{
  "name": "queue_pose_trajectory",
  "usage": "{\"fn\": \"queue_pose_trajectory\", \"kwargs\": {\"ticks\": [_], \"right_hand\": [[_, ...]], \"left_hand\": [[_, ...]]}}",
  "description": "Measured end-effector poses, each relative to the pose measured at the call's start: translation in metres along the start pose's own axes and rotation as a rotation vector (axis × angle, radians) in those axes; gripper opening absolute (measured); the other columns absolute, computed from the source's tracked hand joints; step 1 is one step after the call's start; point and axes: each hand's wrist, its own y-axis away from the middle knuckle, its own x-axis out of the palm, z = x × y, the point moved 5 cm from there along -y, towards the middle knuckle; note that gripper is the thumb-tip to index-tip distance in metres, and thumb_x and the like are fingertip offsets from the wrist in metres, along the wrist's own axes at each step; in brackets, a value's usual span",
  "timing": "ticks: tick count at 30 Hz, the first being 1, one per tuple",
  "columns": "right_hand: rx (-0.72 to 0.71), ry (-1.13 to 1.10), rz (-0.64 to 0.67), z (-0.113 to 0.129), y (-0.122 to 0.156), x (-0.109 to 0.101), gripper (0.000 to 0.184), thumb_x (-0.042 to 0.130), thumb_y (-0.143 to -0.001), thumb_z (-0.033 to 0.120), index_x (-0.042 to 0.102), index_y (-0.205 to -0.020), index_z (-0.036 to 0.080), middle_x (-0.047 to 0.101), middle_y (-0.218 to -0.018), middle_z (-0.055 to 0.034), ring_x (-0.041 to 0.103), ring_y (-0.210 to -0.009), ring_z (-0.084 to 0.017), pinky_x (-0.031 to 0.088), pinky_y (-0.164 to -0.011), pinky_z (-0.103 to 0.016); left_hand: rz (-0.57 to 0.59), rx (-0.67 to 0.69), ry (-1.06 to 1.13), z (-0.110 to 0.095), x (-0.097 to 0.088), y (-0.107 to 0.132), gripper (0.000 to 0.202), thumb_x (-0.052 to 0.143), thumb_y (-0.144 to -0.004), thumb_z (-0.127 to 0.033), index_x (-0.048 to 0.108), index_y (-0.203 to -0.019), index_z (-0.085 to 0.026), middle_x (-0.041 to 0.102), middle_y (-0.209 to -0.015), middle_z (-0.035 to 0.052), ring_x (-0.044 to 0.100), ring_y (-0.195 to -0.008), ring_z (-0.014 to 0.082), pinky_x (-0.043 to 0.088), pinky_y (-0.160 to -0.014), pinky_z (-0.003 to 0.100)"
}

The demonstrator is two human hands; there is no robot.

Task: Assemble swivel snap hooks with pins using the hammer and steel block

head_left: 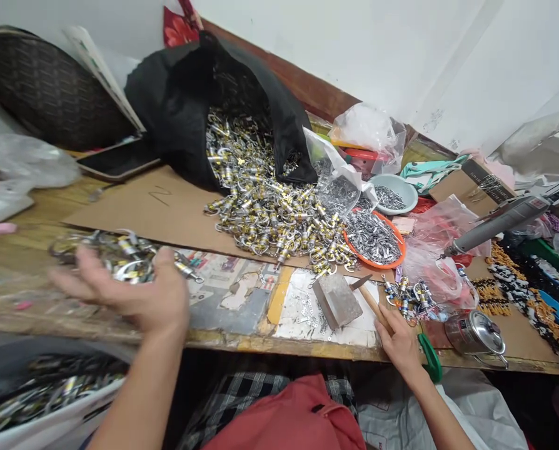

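Observation:
My left hand is spread open at the table's left, slightly blurred. It is right beside a small heap of silver metal clasps with yellow bands; whether it touches them I cannot tell. My right hand is closed round the wooden handle of a small hammer. The hammer's dark head lies just right of a square metal block on the white worn patch of table. Small flat metal pieces are scattered left of the block.
A black bag spills a large pile of clasps over cardboard. An orange dish and a pale blue bowl hold small metal parts. Rightward are a grey electric screwdriver, green-handled scissors and a steel mug.

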Motion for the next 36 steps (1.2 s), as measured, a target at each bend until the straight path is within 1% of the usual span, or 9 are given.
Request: {"fn": "queue_pose_trajectory", "kwargs": {"ticks": [2,5,7,12,19,24,29,33,36], "right_hand": [[-0.035,0.076,-0.053,-0.002,0.002,0.002,0.037,0.043,-0.087,0.031,0.055,-0.12,0.019,0.063,-0.094,-0.0088,0.06,-0.086,-0.021,0.05,-0.075,-0.034],[-0.064,0.154,-0.106,-0.004,0.005,0.006,0.035,0.043,-0.088,0.032,0.058,-0.117,0.02,0.061,-0.093,-0.0091,0.058,-0.084,-0.021,0.05,-0.073,-0.034],[-0.08,0.183,-0.119,-0.004,0.005,0.008,0.033,0.042,-0.089,0.031,0.058,-0.116,0.02,0.06,-0.094,-0.0095,0.057,-0.084,-0.021,0.05,-0.073,-0.033],[-0.101,0.219,-0.129,-0.001,0.007,0.01,0.031,0.042,-0.09,0.028,0.058,-0.115,0.019,0.059,-0.093,-0.0091,0.057,-0.083,-0.02,0.049,-0.072,-0.032],[-0.103,0.264,-0.123,0.001,0.009,0.011,0.032,0.042,-0.09,0.028,0.055,-0.117,0.019,0.059,-0.093,-0.009,0.057,-0.084,-0.02,0.048,-0.07,-0.032],[-0.095,0.258,-0.125,0.002,0.008,0.012,0.032,0.042,-0.09,0.027,0.055,-0.118,0.018,0.059,-0.093,-0.0094,0.056,-0.084,-0.021,0.048,-0.072,-0.032],[-0.039,0.187,-0.096,0.002,0.008,0.012,0.031,0.043,-0.089,0.029,0.058,-0.115,0.019,0.06,-0.091,-0.0089,0.057,-0.083,-0.021,0.048,-0.072,-0.032],[0.021,0.047,-0.104,0.007,-0.017,-0.004,0.027,0.045,-0.088,0.033,0.065,-0.101,0.02,0.061,-0.09,-0.0077,0.058,-0.084,-0.019,0.048,-0.073,-0.03],[0.041,0.032,-0.126,0.011,-0.062,-0.019,0.028,0.041,-0.089,0.025,0.064,-0.103,0.017,0.061,-0.093,-0.008,0.057,-0.088,-0.018,0.046,-0.078,-0.028]], "left_hand": [[-0.04,0.223,-0.245,-0.021,0.01,0.01,0.075,0.068,-0.063,-0.032,0.038,-0.124,0.0,0.018,-0.142,0.0262,0.012,-0.134,0.0358,0.01,-0.108,0.05],[0.266,0.306,-0.351,-0.032,0.047,0.019,0.034,0.059,-0.074,-0.037,0.062,-0.095,-0.011,0.057,-0.11,0.018,0.048,-0.11,0.0323,0.035,-0.095,0.047],[0.452,0.262,-0.388,-0.03,0.066,0.02,0.028,0.054,-0.076,-0.04,0.064,-0.087,-0.015,0.064,-0.091,0.0118,0.058,-0.09,0.0278,0.044,-0.083,0.041],[0.68,0.034,-0.405,-0.013,0.086,0.027,0.04,0.064,-0.062,-0.045,0.065,-0.091,-0.018,0.066,-0.075,0.0065,0.061,-0.074,0.0271,0.046,-0.071,0.036],[0.611,-0.254,-0.036,0.003,0.096,0.036,0.025,0.07,-0.054,-0.034,0.068,-0.073,-0.018,0.068,-0.071,0.0054,0.062,-0.081,0.0287,0.044,-0.084,0.042],[0.664,-0.458,0.327,-0.015,0.099,0.034,0.039,0.07,-0.056,-0.041,0.063,-0.085,-0.016,0.067,-0.072,0.0018,0.067,-0.075,0.0219,0.054,-0.074,0.037],[0.834,-0.623,0.52,-0.036,0.098,0.056,0.042,0.08,-0.044,-0.03,0.061,-0.079,-0.015,0.07,-0.073,0.0036,0.068,-0.067,0.0174,0.056,-0.066,0.029],[0.919,-0.769,0.567,-0.037,0.096,0.088,0.04,0.083,-0.043,-0.029,0.063,-0.074,-0.014,0.071,-0.067,0.0032,0.067,-0.06,0.0158,0.056,-0.06,0.025],[1.011,-0.712,0.52,-0.043,0.093,0.11,0.033,0.079,-0.053,-0.035,0.065,-0.073,-0.013,0.071,-0.066,0.0036,0.067,-0.064,0.0173,0.056,-0.059,0.025]]}}
